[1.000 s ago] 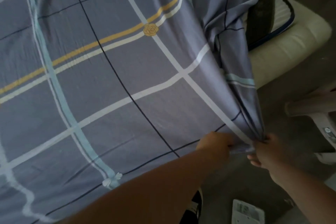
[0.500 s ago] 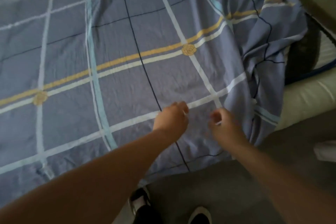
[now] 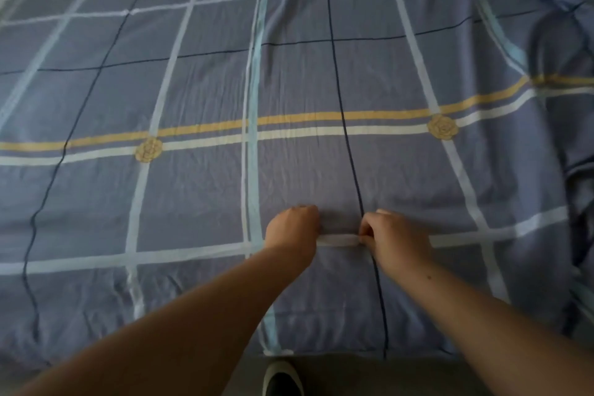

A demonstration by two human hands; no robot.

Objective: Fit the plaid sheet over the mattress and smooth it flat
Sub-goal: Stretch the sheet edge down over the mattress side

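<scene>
blue plaid sheet (image 3: 289, 90) lies spread flat; left hand (image 3: 294, 228) and right hand (image 3: 393, 236) each grip clamped on it.

Bedroom: plaid sheet (image 3: 289, 90) on bed

the plaid sheet (image 3: 289, 80) is blue-grey with white, light blue, dark and yellow lines and two little yellow flowers. it lies spread out, mostly flat with small wrinkles, and bunched in folds at 3 o'clock.
</scene>
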